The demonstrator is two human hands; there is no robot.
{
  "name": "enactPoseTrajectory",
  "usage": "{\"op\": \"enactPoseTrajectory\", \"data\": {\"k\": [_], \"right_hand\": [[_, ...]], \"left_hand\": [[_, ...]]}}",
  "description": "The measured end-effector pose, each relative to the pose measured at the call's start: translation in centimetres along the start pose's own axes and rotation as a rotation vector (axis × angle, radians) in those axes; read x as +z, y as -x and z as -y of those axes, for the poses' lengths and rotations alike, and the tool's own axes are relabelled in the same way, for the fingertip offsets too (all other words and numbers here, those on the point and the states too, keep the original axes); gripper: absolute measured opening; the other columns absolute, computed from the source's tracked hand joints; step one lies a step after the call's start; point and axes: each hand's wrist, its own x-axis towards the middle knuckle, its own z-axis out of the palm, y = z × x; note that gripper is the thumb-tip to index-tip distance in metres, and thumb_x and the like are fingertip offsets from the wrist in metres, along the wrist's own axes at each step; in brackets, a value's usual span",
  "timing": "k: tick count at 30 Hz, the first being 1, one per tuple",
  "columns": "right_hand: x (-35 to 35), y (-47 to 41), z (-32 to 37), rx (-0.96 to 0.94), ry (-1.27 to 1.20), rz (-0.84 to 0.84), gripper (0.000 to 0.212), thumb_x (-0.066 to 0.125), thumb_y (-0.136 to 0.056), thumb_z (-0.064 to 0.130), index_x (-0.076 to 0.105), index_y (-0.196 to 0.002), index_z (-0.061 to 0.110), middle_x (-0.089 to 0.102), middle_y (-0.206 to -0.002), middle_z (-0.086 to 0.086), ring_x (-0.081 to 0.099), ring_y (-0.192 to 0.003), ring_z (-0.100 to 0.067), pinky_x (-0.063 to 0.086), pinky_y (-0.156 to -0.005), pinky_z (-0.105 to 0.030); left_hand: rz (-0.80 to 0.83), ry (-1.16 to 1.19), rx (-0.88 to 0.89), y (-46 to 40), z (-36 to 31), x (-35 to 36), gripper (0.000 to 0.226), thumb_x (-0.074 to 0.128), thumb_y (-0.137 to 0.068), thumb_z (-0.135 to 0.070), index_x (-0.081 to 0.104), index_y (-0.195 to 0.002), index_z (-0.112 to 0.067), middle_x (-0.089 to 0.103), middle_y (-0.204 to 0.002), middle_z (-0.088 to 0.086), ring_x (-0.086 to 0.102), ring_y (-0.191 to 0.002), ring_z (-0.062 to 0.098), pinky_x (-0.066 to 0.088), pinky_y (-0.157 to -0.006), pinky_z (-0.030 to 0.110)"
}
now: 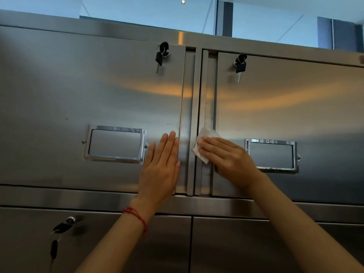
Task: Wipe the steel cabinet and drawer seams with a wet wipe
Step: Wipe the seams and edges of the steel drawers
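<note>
The left hand (160,166) lay flat and open on the left door (78,99) — probably bracing it. The right hand (226,154), fingers straight, pressed the crumpled white wet wipe (203,138) onto the vertical seam (195,115) between the brushed-steel doors — smooth, faintly reflective metal.

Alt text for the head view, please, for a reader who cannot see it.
The right hand presses a white wet wipe on the centre seam between two steel cabinet doors while the left hand lies flat on the left door. Keys hang in the locks.
</note>
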Motion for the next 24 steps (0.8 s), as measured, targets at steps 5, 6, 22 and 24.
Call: {"op": "enactPoseTrajectory", "data": {"k": [5, 6, 22, 24], "right_hand": [[-0.2, 0.1, 0.3, 0.005, -0.009, 0.021, 0.037, 0.081, -0.068, 0.003, 0.070, -0.103, -0.002, 0.065, -0.113, -0.020, 0.062, -0.107, -0.033, 0.053, -0.086, -0.046], [-0.3, 0.1, 0.3, -0.003, -0.007, 0.028, 0.037, 0.081, -0.068, 0.002, 0.070, -0.103, -0.003, 0.065, -0.113, -0.020, 0.062, -0.107, -0.033, 0.053, -0.086, -0.046], [-0.9, -0.1, -2.0, -0.204, 0.041, 0.113, 0.037, 0.075, -0.077, 0.006, 0.066, -0.112, -0.002, 0.061, -0.120, -0.020, 0.058, -0.114, -0.031, 0.052, -0.090, -0.043], [-1.1, -0.4, -2.3, -0.215, 0.035, 0.117, 0.037, 0.076, -0.076, 0.005, 0.066, -0.111, -0.002, 0.062, -0.119, -0.020, 0.058, -0.112, -0.031, 0.052, -0.089, -0.043]], "left_hand": [[0.008, -0.011, 0.002, 0.0, 0.1, 0.0, 0.052, 0.027, -0.096, -0.026, 0.030, -0.140, 0.000, 0.026, -0.149, 0.017, 0.023, -0.138, 0.032, 0.022, -0.111, 0.047], [0.009, -0.010, 0.003, 0.0, 0.0, 0.0, 0.052, 0.027, -0.096, -0.026, 0.030, -0.140, 0.000, 0.026, -0.149, 0.018, 0.023, -0.138, 0.032, 0.022, -0.111, 0.047], [-0.002, -0.012, 0.005, 0.0, 0.1, 0.1, 0.051, 0.025, -0.097, -0.026, 0.031, -0.140, 0.000, 0.027, -0.148, 0.018, 0.024, -0.138, 0.032, 0.027, -0.110, 0.050], [-0.002, -0.010, 0.003, 0.0, 0.0, 0.1, 0.051, 0.025, -0.097, -0.026, 0.031, -0.140, 0.000, 0.027, -0.148, 0.018, 0.024, -0.138, 0.032, 0.026, -0.110, 0.050]]}}
